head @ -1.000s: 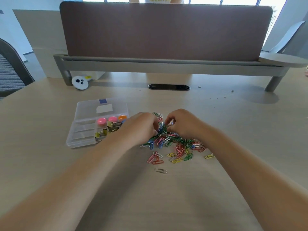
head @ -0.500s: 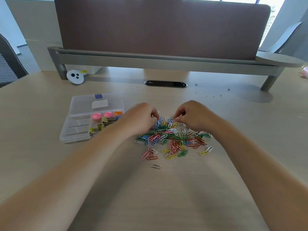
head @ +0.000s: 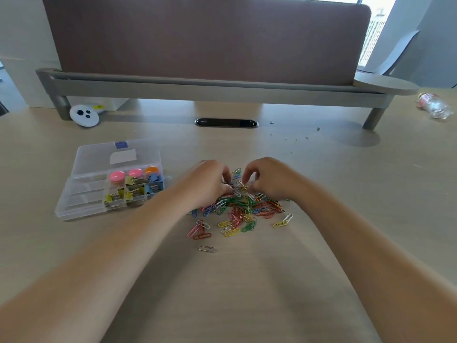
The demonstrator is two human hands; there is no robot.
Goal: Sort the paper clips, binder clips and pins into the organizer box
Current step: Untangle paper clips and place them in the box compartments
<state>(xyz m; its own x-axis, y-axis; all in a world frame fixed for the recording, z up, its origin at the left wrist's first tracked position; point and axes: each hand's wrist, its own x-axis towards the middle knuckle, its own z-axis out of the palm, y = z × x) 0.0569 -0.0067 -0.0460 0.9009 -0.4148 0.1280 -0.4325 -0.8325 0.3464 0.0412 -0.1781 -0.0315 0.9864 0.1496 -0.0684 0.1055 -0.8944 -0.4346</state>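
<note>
A heap of coloured paper clips (head: pixel 243 214) lies on the wooden desk in front of me. My left hand (head: pixel 210 183) and my right hand (head: pixel 268 178) sit at the far side of the heap, fingers curled and pinching clips between them. To the left stands the clear organizer box (head: pixel 81 201) with its lid open; it holds pink and orange pins (head: pixel 117 176) and yellow and blue binder clips (head: pixel 134 190). A single silver clip (head: pixel 206 248) lies apart, nearer to me.
A brown divider panel on a grey rail (head: pixel 210 87) closes the back of the desk. A white round device (head: pixel 84 115) lies at the back left, a cable slot (head: pixel 226 123) in the middle, a crumpled plastic bottle (head: pixel 434 108) at the far right.
Both hands stay at the far side of the heap, fingers working among the clips and drawing a little closer together. The camera has tilted, so the scene sits slightly differently.
</note>
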